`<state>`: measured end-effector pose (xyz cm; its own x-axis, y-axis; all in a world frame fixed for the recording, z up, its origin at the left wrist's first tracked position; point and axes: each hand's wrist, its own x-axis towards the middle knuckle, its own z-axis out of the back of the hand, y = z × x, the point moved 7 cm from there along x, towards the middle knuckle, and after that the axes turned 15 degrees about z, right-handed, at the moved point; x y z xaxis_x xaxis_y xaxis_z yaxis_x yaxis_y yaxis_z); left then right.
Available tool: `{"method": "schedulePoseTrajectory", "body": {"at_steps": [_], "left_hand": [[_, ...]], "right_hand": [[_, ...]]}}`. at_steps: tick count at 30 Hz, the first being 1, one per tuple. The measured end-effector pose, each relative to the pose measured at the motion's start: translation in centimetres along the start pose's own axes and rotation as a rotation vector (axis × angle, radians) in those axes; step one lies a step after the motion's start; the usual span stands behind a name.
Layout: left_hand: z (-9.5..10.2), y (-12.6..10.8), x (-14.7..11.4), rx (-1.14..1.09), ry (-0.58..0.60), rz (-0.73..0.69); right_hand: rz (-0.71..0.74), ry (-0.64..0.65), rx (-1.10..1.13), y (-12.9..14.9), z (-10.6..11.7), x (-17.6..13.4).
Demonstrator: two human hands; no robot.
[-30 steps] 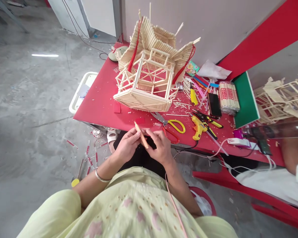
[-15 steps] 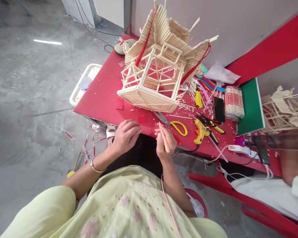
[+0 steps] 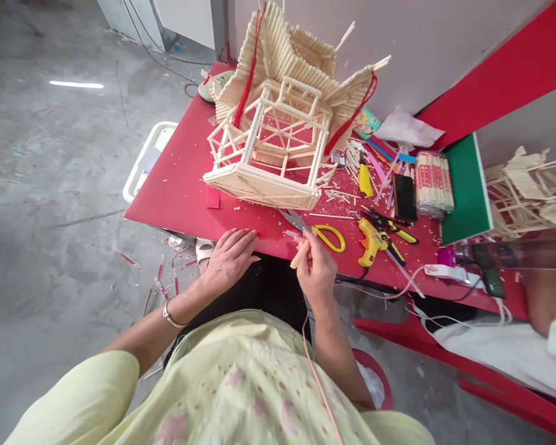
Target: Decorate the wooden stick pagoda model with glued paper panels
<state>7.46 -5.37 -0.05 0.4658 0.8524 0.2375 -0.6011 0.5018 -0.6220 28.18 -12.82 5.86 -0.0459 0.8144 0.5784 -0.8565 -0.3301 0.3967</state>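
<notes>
My left hand [image 3: 231,259] lies at the front edge of the red table, fingers stretched out over a small red paper piece [image 3: 261,232]. In my right hand [image 3: 319,269], between thumb and fingers, is a short pale wooden stick [image 3: 300,254], possibly more than one. Just beyond that hand lie scissors [image 3: 328,238] with yellow handles. Behind both hands stands a pavilion model [image 3: 273,142] built of wooden sticks, with red tassels [image 3: 246,86] hanging from its roof corners. Another red paper square [image 3: 212,198] rests in front of the model's left side.
To the right lie a yellow glue gun [image 3: 371,242], pliers [image 3: 401,232], a yellow cutter [image 3: 365,180], a phone [image 3: 404,198] and bundled sticks [image 3: 434,184]. A power strip [image 3: 454,278] with cables sits near another person's arm [image 3: 544,296]. Scraps litter the floor at left.
My left hand has come down flat onto the table edge, its fingers straightened. My right hand has turned, tilting the stick toward the left. The view has shifted slightly.
</notes>
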Motion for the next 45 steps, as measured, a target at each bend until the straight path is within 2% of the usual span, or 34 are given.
{"method": "schedulePoseTrajectory", "body": {"at_steps": [2,5,8,10,11,13,14,15,16,17,20,22,25,27,30,35,39,42,45], "left_hand": [[0.2,0.9,-0.9,-0.052,-0.035,0.011],[0.9,2.1,-1.2,-0.132,-0.077,0.007],[1.2,2.3,-0.8,-0.177,-0.031,-0.002],[1.8,2.2,-0.5,-0.224,-0.010,0.019],[2.5,2.3,-0.3,-0.264,-0.046,0.062],[4.9,3.3,0.0,-0.388,-0.237,0.236],[6.4,4.4,-0.2,-0.481,-0.389,0.374],[7.6,5.6,-0.6,-0.608,-0.520,0.511],[8.3,6.8,-0.9,-0.783,-0.602,0.625],[8.4,7.7,-0.9,-0.978,-0.608,0.717],[7.7,8.5,-0.1,-1.409,-0.392,0.828],[7.4,8.2,0.0,-1.536,-0.307,0.840],[7.5,7.8,-0.6,-1.587,-0.339,0.843],[7.6,7.4,-0.8,-1.588,-0.340,0.835],[7.4,6.6,-0.7,-1.626,-0.276,0.867],[7.2,5.3,-0.2,-1.662,-0.245,0.948],[6.7,3.8,-0.1,-1.626,-0.227,0.930],[6.0,2.6,-0.4,-1.542,-0.174,0.900],[5.4,1.3,-0.9,-1.407,-0.108,0.816]], "right_hand": [[0.025,0.067,0.016,0.8,-0.8,0.0],[0.031,0.058,-0.074,2.0,-0.9,0.6],[0.011,0.024,-0.101,3.3,-0.2,1.9],[-0.003,0.063,-0.047,4.1,-0.2,3.0],[-0.013,0.108,-0.023,4.5,-0.5,3.5],[-0.050,0.237,-0.005,5.0,-1.6,4.6],[-0.074,0.314,-0.004,5.2,-2.5,5.2],[-0.100,0.394,-0.003,5.3,-3.6,5.7],[-0.126,0.475,0.002,5.4,-4.9,6.3],[-0.152,0.552,0.015,5.6,-6.3,6.8],[-0.221,0.715,0.020,6.2,-10.2,8.3],[-0.250,0.745,-0.030,6.5,-11.8,9.3],[-0.272,0.729,-0.110,6.7,-12.6,10.1],[-0.266,0.701,-0.140,6.6,-12.2,10.1],[-0.222,0.603,-0.136,6.2,-10.6,9.5],[-0.163,0.426,-0.049,4.8,-6.9,6.4],[-0.182,0.290,-0.277,1.8,-2.6,3.0],[-0.229,0.275,-0.424,-1.2,0.0,0.5],[-0.279,0.251,-0.432,-3.2,1.8,-1.2]]}}
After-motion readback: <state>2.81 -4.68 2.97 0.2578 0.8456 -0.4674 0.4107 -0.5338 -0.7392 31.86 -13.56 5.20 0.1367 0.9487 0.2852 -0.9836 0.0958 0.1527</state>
